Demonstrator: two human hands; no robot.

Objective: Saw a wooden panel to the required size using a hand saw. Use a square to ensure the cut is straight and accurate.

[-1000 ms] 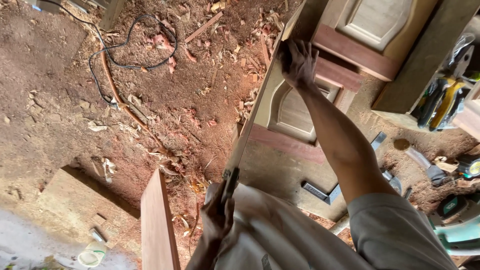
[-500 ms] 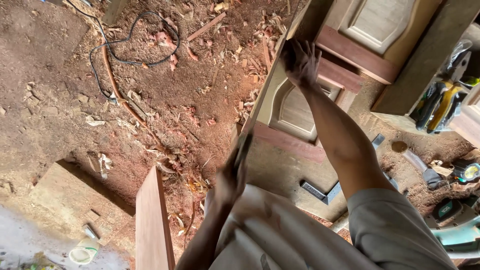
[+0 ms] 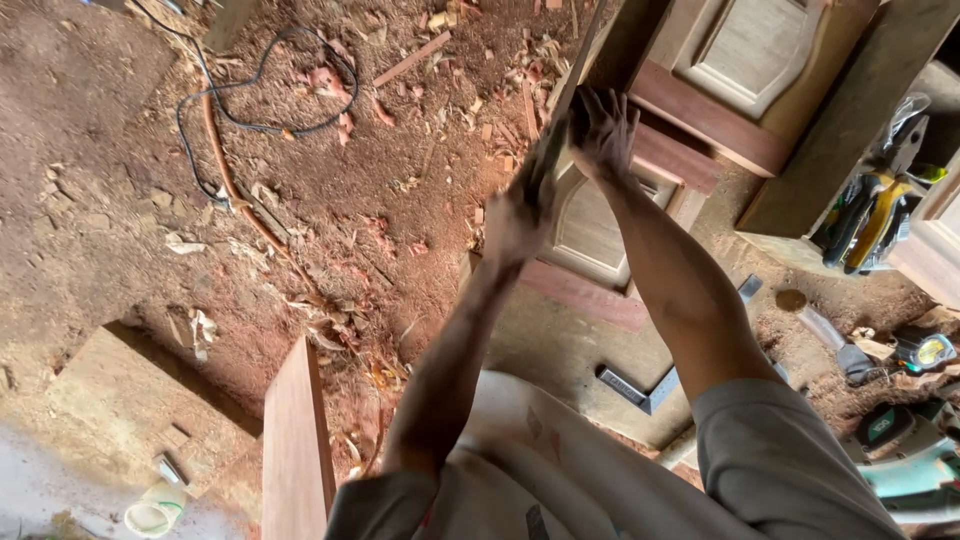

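Door (image 3: 590,225), pale panelled wood, gripped at upper centre.
Left hand (image 3: 515,215) clasped on its blurred edge; right hand (image 3: 603,130) spread flat against frame.

Your two hands sit at the top middle, your left hand (image 3: 515,215) just below your right hand (image 3: 603,130), both on the door (image 3: 590,230). A cable (image 3: 250,120) lies upper left. A plank (image 3: 295,440) stands lower left. Tools (image 3: 880,210) lie far right.
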